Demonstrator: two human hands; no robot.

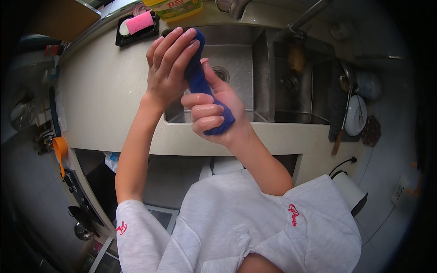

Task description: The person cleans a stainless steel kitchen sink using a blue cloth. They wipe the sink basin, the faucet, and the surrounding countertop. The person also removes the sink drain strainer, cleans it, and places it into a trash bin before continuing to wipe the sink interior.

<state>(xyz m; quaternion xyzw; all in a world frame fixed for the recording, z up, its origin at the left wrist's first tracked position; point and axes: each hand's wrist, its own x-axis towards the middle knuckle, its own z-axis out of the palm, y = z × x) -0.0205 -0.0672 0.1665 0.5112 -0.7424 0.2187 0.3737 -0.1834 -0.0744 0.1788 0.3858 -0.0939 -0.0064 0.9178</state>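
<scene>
Your left hand (169, 63) and right hand (210, 113) both clamp 1 twisted blue cloth (198, 77), close together above the sink (236, 54).

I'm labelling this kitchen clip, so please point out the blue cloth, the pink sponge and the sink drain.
blue cloth (196, 78), head view, on the twisted middle between the hands.
pink sponge (139, 22), head view, on its top face.
sink drain (221, 73), head view, on the round strainer.

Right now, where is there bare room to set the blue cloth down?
The counter left of the sink is bare up to the sponge tray. The left basin floor is free too. Right of the sink it is crowded with dishes.
</scene>
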